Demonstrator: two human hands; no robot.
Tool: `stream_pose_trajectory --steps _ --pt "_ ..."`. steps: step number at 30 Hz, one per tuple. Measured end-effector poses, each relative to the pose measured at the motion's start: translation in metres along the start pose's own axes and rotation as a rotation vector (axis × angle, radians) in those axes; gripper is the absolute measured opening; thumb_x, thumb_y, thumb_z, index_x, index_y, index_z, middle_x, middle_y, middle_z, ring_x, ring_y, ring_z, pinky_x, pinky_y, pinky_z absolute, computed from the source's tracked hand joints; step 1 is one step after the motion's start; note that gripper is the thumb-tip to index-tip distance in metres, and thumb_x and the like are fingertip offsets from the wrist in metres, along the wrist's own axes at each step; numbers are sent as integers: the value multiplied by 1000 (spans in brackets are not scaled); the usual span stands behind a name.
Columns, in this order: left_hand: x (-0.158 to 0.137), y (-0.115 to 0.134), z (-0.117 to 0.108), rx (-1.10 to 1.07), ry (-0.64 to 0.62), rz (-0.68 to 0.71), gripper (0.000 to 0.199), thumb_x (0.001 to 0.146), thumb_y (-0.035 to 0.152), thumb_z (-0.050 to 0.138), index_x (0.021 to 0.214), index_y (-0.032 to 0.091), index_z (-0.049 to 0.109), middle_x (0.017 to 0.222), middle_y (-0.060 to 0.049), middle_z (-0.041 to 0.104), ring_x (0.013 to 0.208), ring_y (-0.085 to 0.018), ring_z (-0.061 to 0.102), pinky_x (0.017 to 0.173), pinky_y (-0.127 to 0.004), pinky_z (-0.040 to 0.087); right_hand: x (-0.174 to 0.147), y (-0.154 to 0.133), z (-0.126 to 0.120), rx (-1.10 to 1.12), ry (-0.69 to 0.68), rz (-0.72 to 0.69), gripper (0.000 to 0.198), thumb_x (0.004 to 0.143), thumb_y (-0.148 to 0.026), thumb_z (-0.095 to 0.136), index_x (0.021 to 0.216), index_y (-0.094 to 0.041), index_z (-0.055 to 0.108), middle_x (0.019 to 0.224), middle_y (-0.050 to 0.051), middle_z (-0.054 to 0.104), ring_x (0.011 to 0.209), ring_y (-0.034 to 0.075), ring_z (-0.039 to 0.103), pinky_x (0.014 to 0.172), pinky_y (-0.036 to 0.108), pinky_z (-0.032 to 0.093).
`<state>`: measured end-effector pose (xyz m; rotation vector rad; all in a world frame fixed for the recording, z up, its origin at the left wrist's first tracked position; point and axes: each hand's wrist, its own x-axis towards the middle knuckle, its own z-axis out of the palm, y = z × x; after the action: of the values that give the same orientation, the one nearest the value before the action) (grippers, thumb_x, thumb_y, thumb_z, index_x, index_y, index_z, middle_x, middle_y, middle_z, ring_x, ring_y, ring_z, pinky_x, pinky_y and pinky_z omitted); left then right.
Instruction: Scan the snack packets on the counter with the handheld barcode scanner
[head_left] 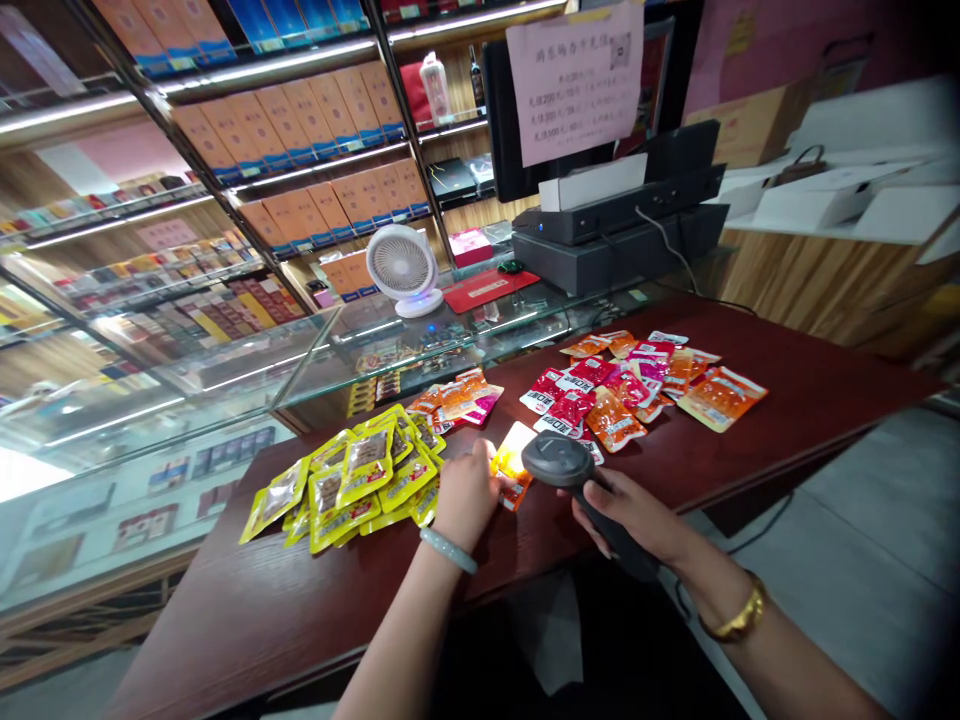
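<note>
My left hand, with a pale bangle at the wrist, grips an orange snack packet by its left edge. Bright light falls on the upper part of that packet. In my right hand is a black barcode scanner, fingers wrapped round its handle and its head right beside the packet. Left of my left hand lies a heap of yellow snack packets. Beyond it sits a small pile of orange and pink packets. A larger pile of red, pink and orange packets spreads out past the scanner.
Everything lies on a dark red table. Behind it stands a glass display counter bearing a white fan, a red mat and a cash register. Shelves of orange boxes line the back. A cable hangs at the right.
</note>
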<state>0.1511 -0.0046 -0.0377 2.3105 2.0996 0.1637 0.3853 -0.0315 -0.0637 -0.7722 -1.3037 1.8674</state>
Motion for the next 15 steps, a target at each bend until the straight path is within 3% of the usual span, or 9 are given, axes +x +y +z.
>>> stream_pose_trajectory --steps 3,7,12,15 --pt "1 -3 0 -83 -15 -18 34 78 33 66 105 20 51 84 -6 68 84 -24 66 72 -30 41 -1 1 -3 9 17 -11 49 81 -63 59 93 -15 54 60 -5 53 39 7 50 35 17 37" --pt "20 5 5 -355 -32 -63 35 74 30 70 103 22 52 89 -4 69 79 -19 65 66 -26 42 -4 1 -8 31 42 -8 52 79 -65 61 93 -16 54 60 -5 53 38 7 49 35 17 37" --pt "67 39 25 -662 66 42 29 76 21 67 102 21 54 90 -3 69 79 -15 65 69 -23 46 -1 -2 -10 56 111 -11 54 76 -66 62 95 -16 53 59 -5 53 37 7 48 35 17 38" --pt "92 47 28 -664 63 113 28 81 24 64 108 21 56 89 -3 70 80 -15 65 74 -25 48 3 -5 -12 94 139 -14 55 75 -67 63 96 -16 53 58 -5 54 37 7 48 35 17 38"
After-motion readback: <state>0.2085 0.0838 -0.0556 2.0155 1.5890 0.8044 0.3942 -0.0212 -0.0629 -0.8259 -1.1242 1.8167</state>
